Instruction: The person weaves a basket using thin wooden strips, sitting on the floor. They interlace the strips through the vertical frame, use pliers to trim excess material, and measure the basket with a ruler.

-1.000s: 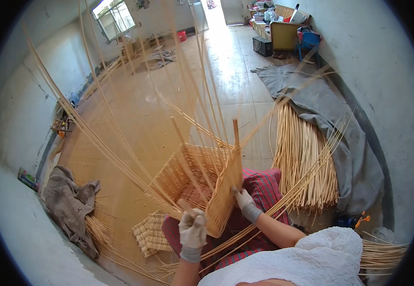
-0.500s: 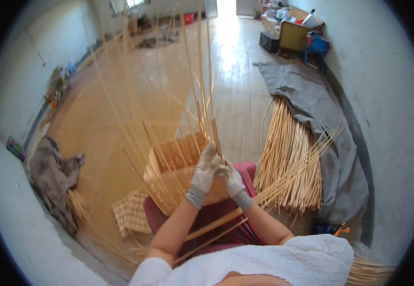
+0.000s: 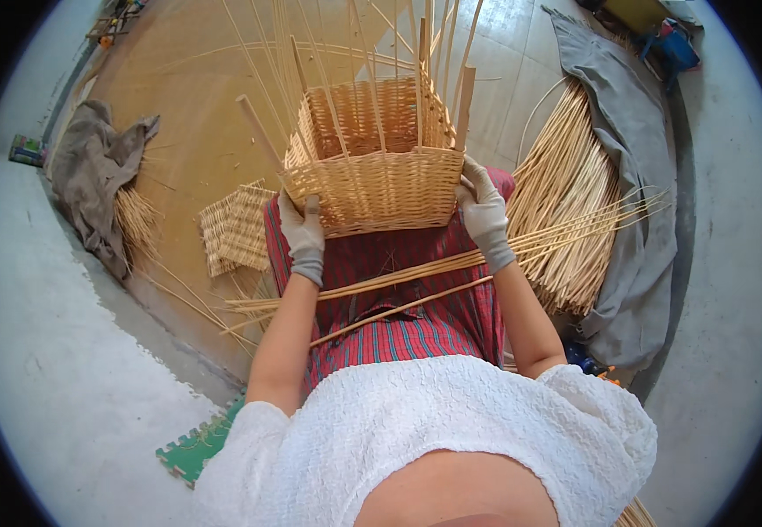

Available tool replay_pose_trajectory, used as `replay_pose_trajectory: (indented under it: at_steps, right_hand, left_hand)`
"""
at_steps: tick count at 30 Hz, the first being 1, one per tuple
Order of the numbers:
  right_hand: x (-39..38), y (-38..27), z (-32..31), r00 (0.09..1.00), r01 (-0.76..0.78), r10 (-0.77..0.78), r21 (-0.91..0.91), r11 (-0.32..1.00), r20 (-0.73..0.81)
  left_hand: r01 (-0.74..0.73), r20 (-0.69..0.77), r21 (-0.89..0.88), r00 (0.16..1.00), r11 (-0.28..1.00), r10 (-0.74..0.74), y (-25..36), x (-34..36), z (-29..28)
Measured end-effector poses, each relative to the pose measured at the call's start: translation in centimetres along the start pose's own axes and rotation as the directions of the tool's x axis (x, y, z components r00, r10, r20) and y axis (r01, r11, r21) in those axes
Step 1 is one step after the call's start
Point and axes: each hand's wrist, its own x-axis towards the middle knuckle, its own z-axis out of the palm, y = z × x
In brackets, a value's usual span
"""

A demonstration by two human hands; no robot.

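A half-woven rectangular wicker basket (image 3: 390, 191) rests at my knees, its long upright stakes (image 3: 335, 114) rising well above the woven walls. Thicker posts (image 3: 465, 107) stand at its corners. My gloved left hand (image 3: 303, 230) grips the near left corner, thumb on the front wall and fingers hidden behind the side. At the near right corner my gloved right hand (image 3: 484, 207) holds the basket the same way. Several loose wicker rods (image 3: 381, 286) lie across my lap on the red plaid cloth (image 3: 407, 329), passing under both forearms.
To the right a big bundle of rods (image 3: 565, 211) lies partly under a grey cloth (image 3: 631, 176). At the left are another grey cloth (image 3: 100, 180) over rods and a flat woven panel (image 3: 236, 227). A green foam mat (image 3: 196, 448) is by the wall.
My hands have parted from the basket's right corner to its two near corners. The basket now faces me squarely, and the view has tipped further down.
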Motion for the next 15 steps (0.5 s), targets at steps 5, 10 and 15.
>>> replay_pose_trajectory:
  at_steps: [5, 10, 15]
  right_hand:
    - [-4.2, -5.5, -0.2, 0.899, 0.396, -0.075, -0.729, 0.558, 0.431]
    - [-5.4, -2.0, -1.6, 0.785, 0.489, 0.095, -0.707, 0.511, 0.612]
    - [-4.5, -3.9, -2.2, 0.682, 0.523, 0.148, -0.619, 0.586, 0.717]
  left_hand:
    - [0.044, 0.031, -0.176, 0.999, 0.983, -0.039, 0.1, 0.8, -1.4]
    - [-0.387, -0.006, 0.427, 0.903, 0.817, 0.43, 8.4, -2.0, 0.3]
    - [-0.53, 0.51, 0.404, 0.807, 0.745, 0.298, 11.1, -2.8, -0.9]
